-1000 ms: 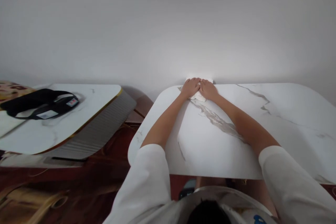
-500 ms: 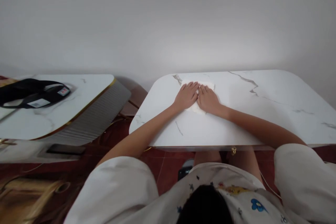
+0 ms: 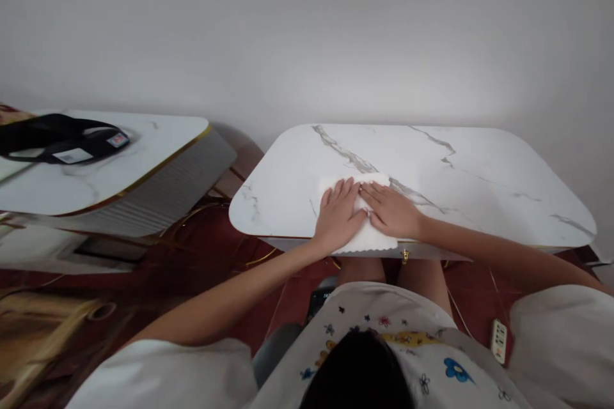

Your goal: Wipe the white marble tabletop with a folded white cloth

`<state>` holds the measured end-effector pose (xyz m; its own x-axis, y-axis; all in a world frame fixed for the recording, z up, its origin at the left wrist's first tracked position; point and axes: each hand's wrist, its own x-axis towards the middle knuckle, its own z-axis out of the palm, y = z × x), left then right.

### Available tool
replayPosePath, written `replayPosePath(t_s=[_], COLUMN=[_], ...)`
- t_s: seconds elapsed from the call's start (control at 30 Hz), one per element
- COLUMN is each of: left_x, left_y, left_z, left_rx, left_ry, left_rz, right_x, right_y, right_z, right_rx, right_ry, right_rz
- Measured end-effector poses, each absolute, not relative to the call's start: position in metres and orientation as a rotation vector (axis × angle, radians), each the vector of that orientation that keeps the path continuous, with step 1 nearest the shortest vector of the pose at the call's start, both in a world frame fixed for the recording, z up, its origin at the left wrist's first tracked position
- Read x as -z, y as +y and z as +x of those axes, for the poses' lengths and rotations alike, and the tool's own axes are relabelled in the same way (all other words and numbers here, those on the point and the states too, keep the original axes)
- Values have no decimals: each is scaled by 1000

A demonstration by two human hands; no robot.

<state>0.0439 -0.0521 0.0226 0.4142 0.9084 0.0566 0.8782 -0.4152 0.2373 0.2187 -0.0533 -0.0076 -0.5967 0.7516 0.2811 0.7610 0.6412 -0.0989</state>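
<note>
A white cloth [image 3: 371, 241] with a wavy edge lies on the marble-patterned white tabletop [image 3: 283, 172]. Its near edge hangs slightly past the table's front edge. Both hands rest flat on it, side by side, fingers pointing towards the wall. My left hand [image 3: 338, 214] presses on its left part with the fingers stretched out. On the right part lies my right hand [image 3: 391, 209], also open and flat, its fingertips meeting those of the left. Much of the cloth is hidden beneath the palms.
A second marble-topped table [image 3: 173, 134] with a gold edge stands at left, bearing a black strap-like item [image 3: 71, 140] with labels. Behind is a plain wall [image 3: 307, 32]. A gold drawer knob [image 3: 405, 257] sits at the table's front. A power strip [image 3: 499, 340] lies on the red floor.
Both hands have drawn the cloth from the far part of the tabletop back to its front edge. Grey veins it and the hands covered now show. The camera view has shifted slightly.
</note>
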Motion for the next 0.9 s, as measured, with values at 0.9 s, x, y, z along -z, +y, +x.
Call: replayPosePath(t_s=[0.9], left_x=[-8], left_y=[218], left_z=[129], left_rx=[-571], left_ry=[1505], left_rz=[2736], right_x=[2], right_y=[204], right_z=[278], right_rx=[121], right_ry=[-2324], right_rz=[-1571])
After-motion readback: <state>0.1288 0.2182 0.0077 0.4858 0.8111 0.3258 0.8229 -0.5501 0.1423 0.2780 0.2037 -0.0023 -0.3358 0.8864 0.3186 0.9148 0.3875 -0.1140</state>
